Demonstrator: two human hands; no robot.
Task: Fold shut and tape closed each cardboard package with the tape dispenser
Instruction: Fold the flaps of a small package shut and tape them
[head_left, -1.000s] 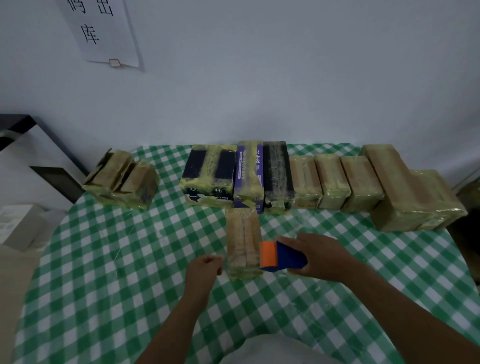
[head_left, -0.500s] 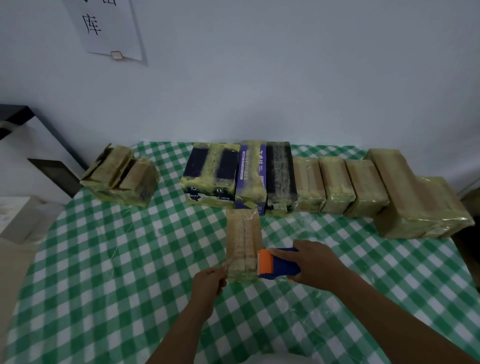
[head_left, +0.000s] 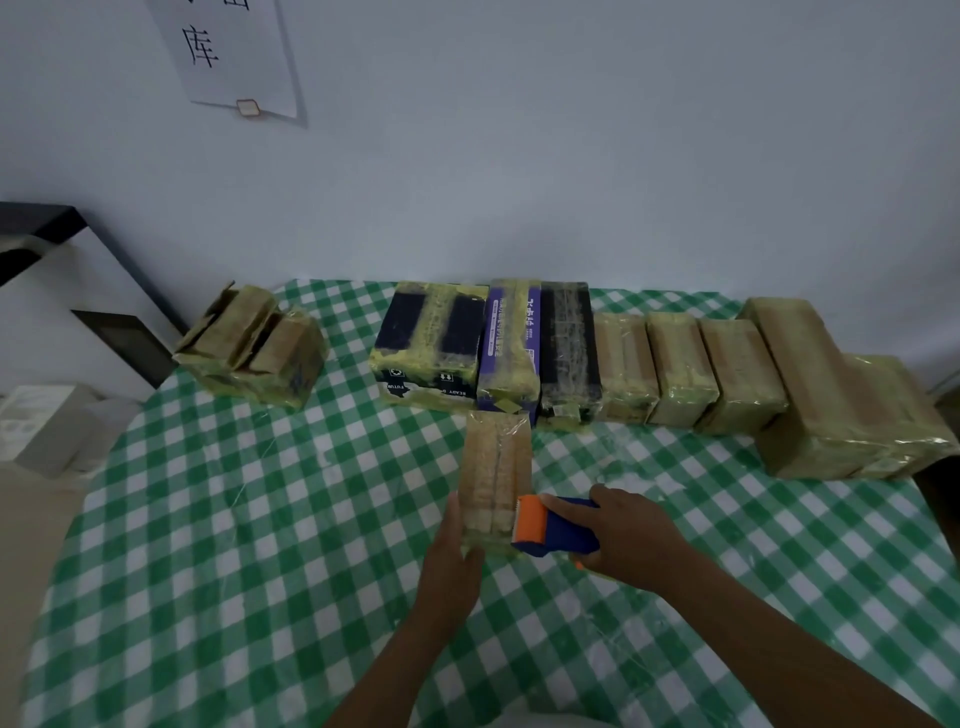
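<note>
A green-and-white checked tablecloth (head_left: 260, 519) is covering the table, and a pale wall (head_left: 571, 156) with a paper sheet (head_left: 234, 52) is rising behind it. Since half a second ago, the left hand (head_left: 454, 556) is lying flat, fingers straight, along the near left side of the small package (head_left: 496, 462), no longer at its corner. The right hand (head_left: 636, 540) is gripping the tape dispenser (head_left: 558, 527), whose orange front is touching the package's near right edge. A row of taped packages (head_left: 675, 364) is lying at the far side.

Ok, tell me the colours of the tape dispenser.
Blue body, orange front end on the tape dispenser, seen in the head view.
</note>
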